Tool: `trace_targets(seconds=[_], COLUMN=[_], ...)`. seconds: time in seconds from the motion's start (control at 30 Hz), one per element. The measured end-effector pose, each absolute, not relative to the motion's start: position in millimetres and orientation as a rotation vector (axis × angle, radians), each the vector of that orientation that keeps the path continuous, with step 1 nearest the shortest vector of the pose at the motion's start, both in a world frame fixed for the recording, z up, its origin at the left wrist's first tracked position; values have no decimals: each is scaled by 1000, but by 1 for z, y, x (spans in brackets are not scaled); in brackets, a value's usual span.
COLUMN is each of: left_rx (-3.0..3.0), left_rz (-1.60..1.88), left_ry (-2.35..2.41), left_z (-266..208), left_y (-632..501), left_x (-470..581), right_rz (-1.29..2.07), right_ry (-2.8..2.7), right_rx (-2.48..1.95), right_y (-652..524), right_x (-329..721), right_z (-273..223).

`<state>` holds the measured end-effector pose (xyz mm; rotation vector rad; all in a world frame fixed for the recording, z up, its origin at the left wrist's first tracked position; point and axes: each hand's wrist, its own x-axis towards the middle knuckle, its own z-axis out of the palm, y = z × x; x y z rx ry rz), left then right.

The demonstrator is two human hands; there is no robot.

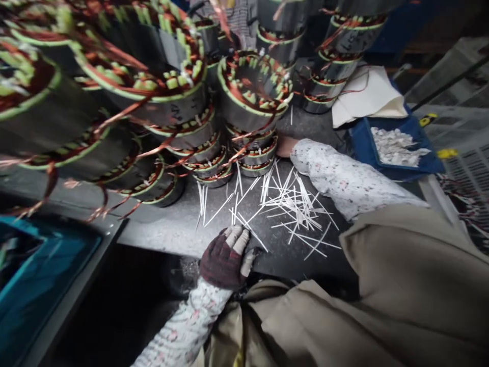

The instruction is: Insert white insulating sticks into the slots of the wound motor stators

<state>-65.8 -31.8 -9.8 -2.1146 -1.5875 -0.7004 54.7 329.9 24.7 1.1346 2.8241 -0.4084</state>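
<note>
Thin white sticks [296,204] lie scattered on the desk [164,232] between the gloved left hand [225,257], palm down at the nearest ones, and the right hand [286,147], half-hidden beside stacked stators [260,118]; whether either grips anything, I cannot tell.

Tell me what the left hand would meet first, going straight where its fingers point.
Most likely the white sticks just ahead of the left hand; whether it touches them is unclear.

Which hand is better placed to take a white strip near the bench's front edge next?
Probably the left hand: it lies right by some scattered white strips there. The right hand is farther back, partly hidden at a stack of copper-wound rings.
</note>
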Motion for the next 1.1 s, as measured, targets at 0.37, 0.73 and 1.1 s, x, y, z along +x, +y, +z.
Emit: trace_targets(seconds=[0.37, 0.73, 1.1], left_rx=[-2045, -2077, -2028], left_rz=[-767, -819, -870], left_ry=[-1543, -1493, -1626], left_z=[-15, -28, -26], left_y=[-31, -28, -28], left_x=[-67, -87, -74], right_rz=[-589, -727, -418], right_ry=[2863, 2828, 2298], right_rx=[605, 1405, 2330], right_y=[231, 128, 230], right_x=[162, 183, 314], right_z=[9, -31, -35])
